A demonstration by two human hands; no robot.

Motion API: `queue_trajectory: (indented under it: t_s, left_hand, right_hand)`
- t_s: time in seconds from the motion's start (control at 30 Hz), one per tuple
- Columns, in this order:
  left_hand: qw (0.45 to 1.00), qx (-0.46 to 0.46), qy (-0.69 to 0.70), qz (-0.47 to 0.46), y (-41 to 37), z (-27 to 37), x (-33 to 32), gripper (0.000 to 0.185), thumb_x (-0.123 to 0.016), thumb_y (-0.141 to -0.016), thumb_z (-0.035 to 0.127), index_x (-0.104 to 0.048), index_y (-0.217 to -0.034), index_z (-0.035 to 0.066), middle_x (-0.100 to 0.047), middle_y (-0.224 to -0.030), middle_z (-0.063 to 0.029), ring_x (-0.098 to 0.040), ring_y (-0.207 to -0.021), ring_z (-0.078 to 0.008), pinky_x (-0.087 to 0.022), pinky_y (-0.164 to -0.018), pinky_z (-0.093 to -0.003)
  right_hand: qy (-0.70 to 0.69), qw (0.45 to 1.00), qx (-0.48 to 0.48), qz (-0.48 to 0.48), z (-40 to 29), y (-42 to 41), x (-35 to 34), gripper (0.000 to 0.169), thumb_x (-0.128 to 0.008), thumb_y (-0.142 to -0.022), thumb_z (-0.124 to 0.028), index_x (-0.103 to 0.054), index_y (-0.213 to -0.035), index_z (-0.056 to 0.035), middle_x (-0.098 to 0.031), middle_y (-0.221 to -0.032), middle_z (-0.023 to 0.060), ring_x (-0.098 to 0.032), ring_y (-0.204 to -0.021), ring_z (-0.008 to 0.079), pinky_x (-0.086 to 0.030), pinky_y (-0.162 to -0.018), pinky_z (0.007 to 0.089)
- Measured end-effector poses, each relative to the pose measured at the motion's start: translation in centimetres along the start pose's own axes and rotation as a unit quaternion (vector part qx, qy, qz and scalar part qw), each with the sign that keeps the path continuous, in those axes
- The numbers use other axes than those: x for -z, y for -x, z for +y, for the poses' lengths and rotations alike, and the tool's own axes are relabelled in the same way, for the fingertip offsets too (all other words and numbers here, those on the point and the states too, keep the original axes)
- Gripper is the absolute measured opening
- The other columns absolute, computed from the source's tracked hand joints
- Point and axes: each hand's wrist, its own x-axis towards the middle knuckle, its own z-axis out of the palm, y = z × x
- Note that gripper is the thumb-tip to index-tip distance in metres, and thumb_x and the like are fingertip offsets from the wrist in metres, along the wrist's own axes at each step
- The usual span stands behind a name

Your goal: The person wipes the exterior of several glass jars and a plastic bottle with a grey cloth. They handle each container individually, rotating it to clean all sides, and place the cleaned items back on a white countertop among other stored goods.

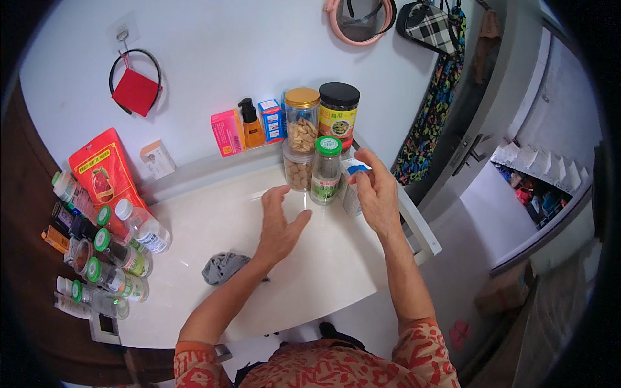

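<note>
My left hand (279, 225) is over the white tabletop (194, 228), thumb and fingers spread, holding nothing. Just beyond its fingers stands a glass jar (325, 177) with a green lid and a green label. My right hand (376, 194) is to the right of that jar, with fingers curved and apart. It partly covers a white and blue carton (352, 206); I see no grip on it, though contact is hard to judge. A crumpled grey cloth (225, 267) lies by my left forearm.
Behind the jar, a gold-lidded container (302, 128) sits on a tub (298, 169), beside a black-lidded jar (339, 116). Several green-lidded jars (131, 286), a clear bottle (150, 233) and a red pouch (104, 165) line the left side. A white rail (419, 220) edges the right.
</note>
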Motion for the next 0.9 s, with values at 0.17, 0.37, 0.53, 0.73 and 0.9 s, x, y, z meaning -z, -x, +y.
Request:
queue_trajectory:
  t_s: [0.17, 0.37, 0.53, 0.73, 0.9]
  left_hand:
    - [0.998, 0.015, 0.052, 0.018, -3.8, -0.1, -5.7, 0.06, -0.072, -0.07, 0.009, -0.039, -0.119, -0.001, -0.042, -0.111, -0.0161, -0.044, -0.106, -0.0285, -0.038, -0.091, -0.0365]
    - [0.997, 0.018, 0.002, 0.081, -4.7, -0.8, -8.5, 0.064, -0.075, -0.069, 0.009, -0.037, -0.121, 0.002, -0.044, -0.112, -0.0115, -0.047, -0.105, -0.0237, -0.04, -0.092, -0.0368]
    - [0.994, 0.018, -0.034, 0.106, -4.9, -0.1, -8.7, 0.064, -0.077, -0.066, 0.011, -0.039, -0.117, 0.001, -0.043, -0.11, -0.0144, -0.044, -0.107, -0.0302, -0.038, -0.091, -0.0395]
    - [0.994, 0.028, -0.007, 0.104, -3.2, 1.1, -6.0, 0.059, -0.078, -0.067, 0.012, -0.043, -0.114, 0.003, -0.046, -0.104, -0.0131, -0.05, -0.096, -0.0275, -0.043, -0.08, -0.0367]
    - [0.983, 0.083, 0.111, 0.123, -0.4, 5.0, 1.2, 0.046, -0.073, -0.069, 0.01, -0.047, -0.107, 0.004, -0.049, -0.093, -0.0059, -0.052, -0.085, -0.0156, -0.046, -0.071, -0.0303]
  right_hand:
    - [-0.008, 0.989, -0.072, -0.127, 0.5, -3.4, -1.1, 0.043, -0.04, -0.081, -0.002, -0.048, -0.123, 0.0027, -0.062, -0.076, 0.011, -0.059, -0.059, 0.0119, -0.049, -0.06, 0.0277]
    - [0.063, 0.98, -0.072, -0.176, 1.3, -4.6, -1.1, 0.045, -0.039, -0.079, 0.0, -0.048, -0.123, 0.0028, -0.063, -0.078, 0.0133, -0.059, -0.054, 0.0139, -0.049, -0.056, 0.0312]
    - [0.05, 0.984, -0.04, -0.164, 1.9, -3.9, -1.1, 0.042, -0.04, -0.078, 0.0, -0.047, -0.119, 0.0027, -0.056, -0.103, 0.0262, -0.06, -0.09, 0.0354, -0.046, -0.079, 0.0436]
    - [0.014, 0.988, 0.043, -0.149, 0.3, -1.6, -1.8, 0.041, -0.044, -0.078, 0.001, -0.049, -0.119, 0.0032, -0.055, -0.106, 0.0241, -0.056, -0.097, 0.0362, -0.045, -0.082, 0.039]
    - [-0.185, 0.973, -0.007, -0.139, -2.3, 0.6, -1.3, 0.032, -0.048, -0.083, 0.001, -0.056, -0.114, 0.0013, -0.061, -0.105, 0.0094, -0.056, -0.073, 0.0107, -0.046, -0.06, 0.023]
